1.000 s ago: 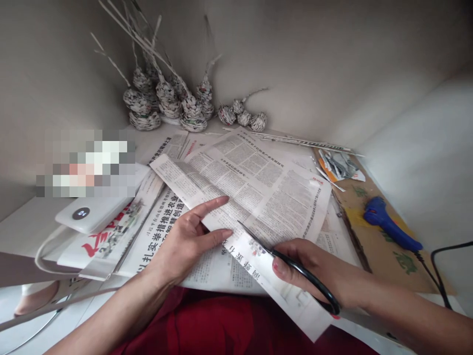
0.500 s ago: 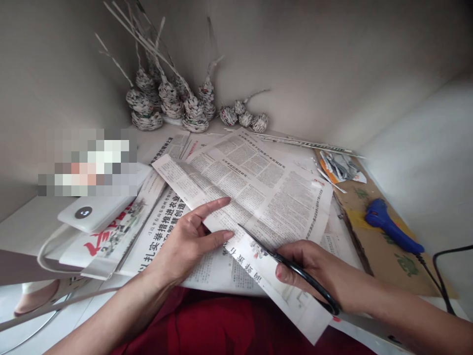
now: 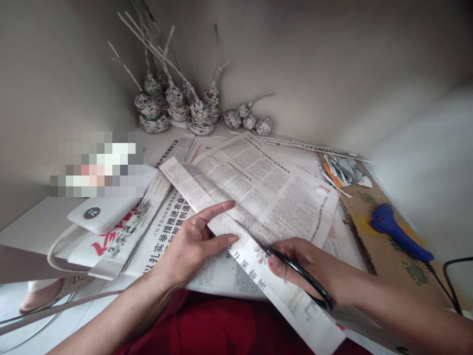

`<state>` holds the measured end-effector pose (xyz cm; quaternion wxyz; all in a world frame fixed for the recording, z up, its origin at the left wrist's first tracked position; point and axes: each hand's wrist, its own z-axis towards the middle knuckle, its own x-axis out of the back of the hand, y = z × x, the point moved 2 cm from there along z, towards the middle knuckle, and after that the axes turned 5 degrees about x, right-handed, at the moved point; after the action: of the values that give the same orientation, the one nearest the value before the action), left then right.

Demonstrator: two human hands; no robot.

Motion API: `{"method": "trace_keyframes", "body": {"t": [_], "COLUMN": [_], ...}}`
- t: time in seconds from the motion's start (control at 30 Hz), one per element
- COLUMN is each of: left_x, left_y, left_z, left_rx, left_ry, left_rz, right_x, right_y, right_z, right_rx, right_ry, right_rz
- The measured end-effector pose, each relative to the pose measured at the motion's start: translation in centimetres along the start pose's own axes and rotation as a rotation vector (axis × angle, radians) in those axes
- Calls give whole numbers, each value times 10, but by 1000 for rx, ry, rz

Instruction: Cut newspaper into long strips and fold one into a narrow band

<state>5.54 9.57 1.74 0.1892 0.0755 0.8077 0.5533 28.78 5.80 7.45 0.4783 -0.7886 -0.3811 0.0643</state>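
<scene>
My right hand (image 3: 301,264) grips black-handled scissors (image 3: 291,266), whose blades lie along a cut in a sheet of newspaper (image 3: 254,187). A long strip (image 3: 295,313) of that sheet hangs down toward my lap on the near side of the blades. My left hand (image 3: 201,241) pinches the sheet's near edge just ahead of the blade tips, thumb below and index finger stretched over the top. More newspaper (image 3: 162,241) lies flat beneath, with large dark characters.
Several woven paper gourd shapes (image 3: 199,118) and small woven balls (image 3: 250,122) stand along the back wall. On the left sits a white power bank (image 3: 111,207) with a cable. A blue glue gun (image 3: 401,234) rests on cardboard (image 3: 399,273) at the right, near thin paper sticks (image 3: 314,148).
The scissors have moved slightly further along the newspaper toward my left hand. The cut-off strip hangs a little lower. The whole view has shifted slightly.
</scene>
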Motion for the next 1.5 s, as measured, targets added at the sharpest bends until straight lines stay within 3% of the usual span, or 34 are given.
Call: {"method": "trace_keyframes", "body": {"t": [0.2,0.43,0.87,1.1,1.5], "left_x": [2,1,-2,23,23], "left_y": [-1,1,4,17,12], "left_z": [0,-1,0,3,3], "left_rx": [-8,-11,31,-53,-6], "left_ry": [5,-15,-14,224,92], "left_rz": [42,81,-51,-30,23], "right_x": [-5,-5,-9,-4,-1], "right_y": [6,-8,-4,6,-7], "right_z": [-4,7,6,1,11], "right_rx": [29,6,47,23,-4], "right_ry": [16,-1,31,-16,-43], "right_rz": [46,-5,43,14,26]}}
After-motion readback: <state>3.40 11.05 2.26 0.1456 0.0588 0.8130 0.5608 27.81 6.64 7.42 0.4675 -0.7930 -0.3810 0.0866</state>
